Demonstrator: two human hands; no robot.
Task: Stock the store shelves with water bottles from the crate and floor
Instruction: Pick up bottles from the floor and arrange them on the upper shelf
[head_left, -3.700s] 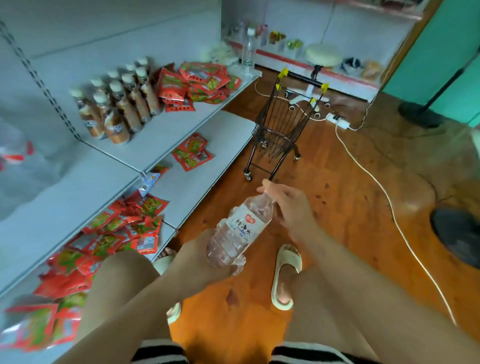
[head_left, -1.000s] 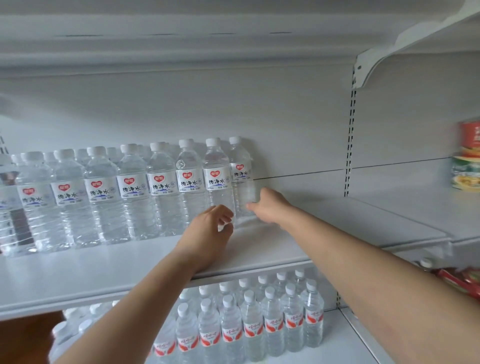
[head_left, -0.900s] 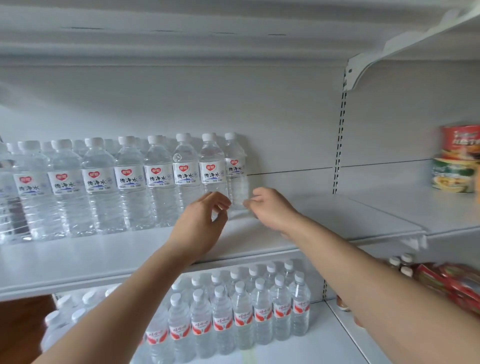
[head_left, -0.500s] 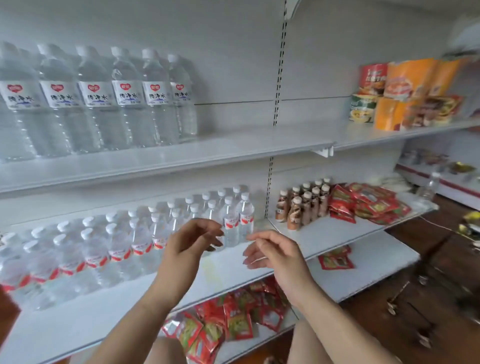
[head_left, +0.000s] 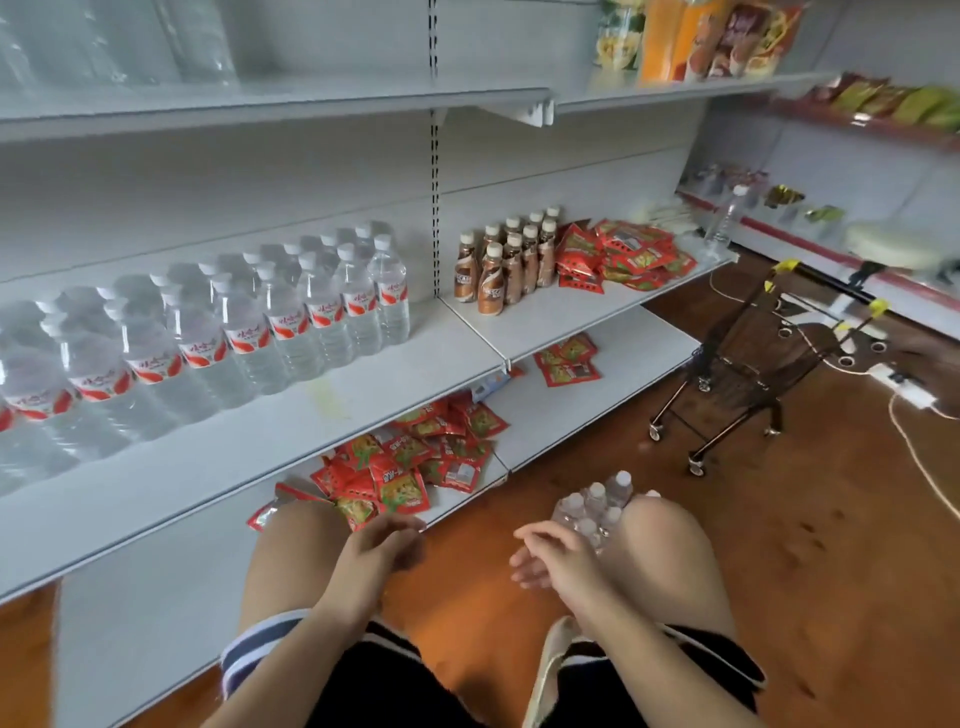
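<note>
Clear floor bottles (head_left: 592, 506) just beyond your right hand (head_left: 550, 558) | it and left hand (head_left: 382, 545) loose, empty | grab one neck — lift straight.

Clear, glossy plastic water bottles (head_left: 592, 506) just beyond the right hand (head_left: 556, 558); matt white painted-metal shelf (head_left: 389, 384) beyond the left hand (head_left: 382, 545); shiny red film packets (head_left: 395, 467) nearer it; polished wood floor (head_left: 779, 545) beneath both.

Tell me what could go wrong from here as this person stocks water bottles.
The bottles on the floor sit close by the right knee, so a leg shift could topple them. Red snack packets crowd the edge of the bottom shelf by the left knee and might get swept off. The white cable across the floor could trip someone stepping back.
</note>
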